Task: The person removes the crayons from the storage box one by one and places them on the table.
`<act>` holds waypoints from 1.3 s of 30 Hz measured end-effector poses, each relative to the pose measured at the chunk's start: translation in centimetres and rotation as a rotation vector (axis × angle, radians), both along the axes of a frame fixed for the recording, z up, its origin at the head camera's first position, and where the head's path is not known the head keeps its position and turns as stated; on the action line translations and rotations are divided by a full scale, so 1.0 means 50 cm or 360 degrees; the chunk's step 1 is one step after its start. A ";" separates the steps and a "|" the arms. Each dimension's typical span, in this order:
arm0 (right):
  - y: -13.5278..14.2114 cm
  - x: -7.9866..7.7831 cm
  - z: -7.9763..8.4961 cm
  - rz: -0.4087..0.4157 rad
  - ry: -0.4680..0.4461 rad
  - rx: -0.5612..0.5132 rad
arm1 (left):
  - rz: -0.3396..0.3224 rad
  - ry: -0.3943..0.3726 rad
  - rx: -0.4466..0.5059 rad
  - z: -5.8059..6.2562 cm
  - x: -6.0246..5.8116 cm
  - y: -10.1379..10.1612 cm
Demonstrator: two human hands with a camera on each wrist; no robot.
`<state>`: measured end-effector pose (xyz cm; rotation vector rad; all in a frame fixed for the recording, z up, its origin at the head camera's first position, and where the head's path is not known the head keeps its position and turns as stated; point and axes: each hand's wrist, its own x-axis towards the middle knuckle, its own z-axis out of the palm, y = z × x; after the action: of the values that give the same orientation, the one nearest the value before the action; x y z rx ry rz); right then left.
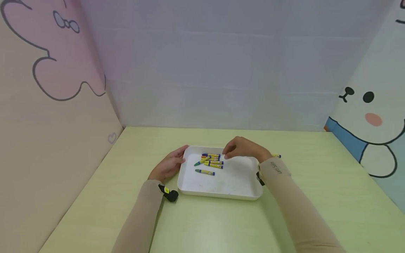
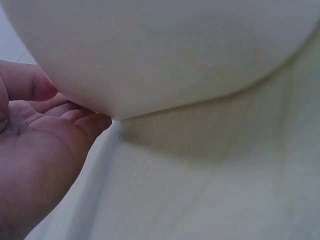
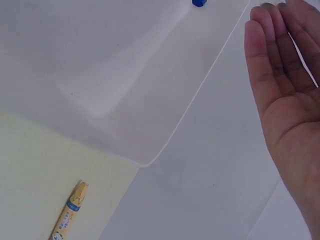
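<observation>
A white tray (image 1: 218, 195) lies on the table with several crayons (image 1: 215, 162) in its left half, most grouped near the far side. One green crayon (image 1: 205, 172) lies apart, nearer the front. My left hand (image 1: 169, 163) grips the tray's left edge. In the left wrist view its thumb and fingers (image 2: 85, 122) are at the tray rim. My right hand (image 1: 242, 147) hovers over the tray's far side, fingertips just right of the crayons. The right wrist view shows its fingers (image 3: 257, 60) loosely bent, with no crayon seen in them; a blue crayon end (image 3: 199, 2) shows at the top.
A yellow crayon (image 3: 67, 212) lies on the table outside the tray, beyond my right wrist. The pale wooden table (image 1: 209, 225) meets a plain back wall (image 1: 205, 80). Side panels with cartoon drawings stand left (image 1: 57, 133) and right (image 1: 379, 140).
</observation>
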<state>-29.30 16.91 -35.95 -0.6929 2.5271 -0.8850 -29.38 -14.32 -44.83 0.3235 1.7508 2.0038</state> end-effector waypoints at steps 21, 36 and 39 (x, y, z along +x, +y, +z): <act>-0.039 -0.016 -0.062 0.0007 -0.0083 0.0172 | 0.0016 0.0003 -0.0094 -0.004 -0.005 -0.005; -0.053 -0.004 -0.073 -0.0023 -0.0002 0.0221 | -0.0009 -0.0022 -0.0113 0.002 -0.001 -0.005; -0.056 -0.002 -0.071 -0.0011 0.0016 0.0230 | -0.0002 -0.0025 -0.0125 0.003 0.000 -0.006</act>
<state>-29.42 14.12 -39.50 -0.6444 2.5732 -0.6944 -29.39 -14.61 -44.69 0.2826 1.8134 1.9257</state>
